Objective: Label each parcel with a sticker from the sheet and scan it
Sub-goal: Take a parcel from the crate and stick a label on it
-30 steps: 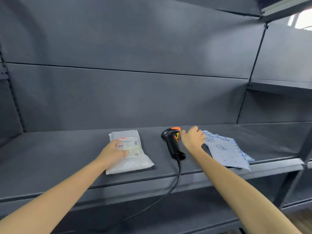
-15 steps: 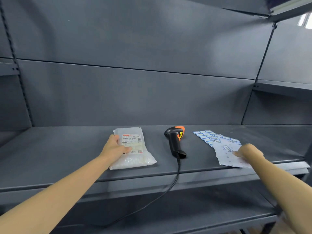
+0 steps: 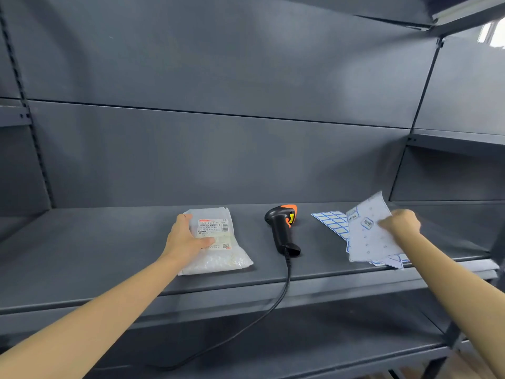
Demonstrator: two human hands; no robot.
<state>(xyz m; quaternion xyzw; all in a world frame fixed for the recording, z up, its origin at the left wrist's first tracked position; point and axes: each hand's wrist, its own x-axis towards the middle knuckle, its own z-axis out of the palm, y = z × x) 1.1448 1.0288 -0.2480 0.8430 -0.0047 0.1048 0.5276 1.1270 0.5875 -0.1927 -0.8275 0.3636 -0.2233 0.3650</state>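
A white bubble-wrap parcel [image 3: 218, 255] with a printed shipping label lies on the grey shelf [image 3: 109, 255]. My left hand [image 3: 185, 239] rests on its left side, thumb laid across the label. A black and orange barcode scanner [image 3: 282, 231] lies on the shelf to the right of the parcel, untouched. Further right, my right hand [image 3: 401, 224] pinches the right edge of a mostly used sticker sheet [image 3: 369, 236] and tilts it up off the shelf. Another sheet with blue-framed stickers [image 3: 332, 222] lies flat beneath it.
The scanner's black cable [image 3: 273, 305] hangs over the shelf's front edge and runs down to the left. A lower shelf [image 3: 300, 348] lies below. The back wall is plain grey panels, with an upright post at the right [image 3: 418, 116].
My right hand went from beside the scanner over to the sticker sheets, took hold of the top sheet and lifted its far end. My left hand stayed on the parcel.
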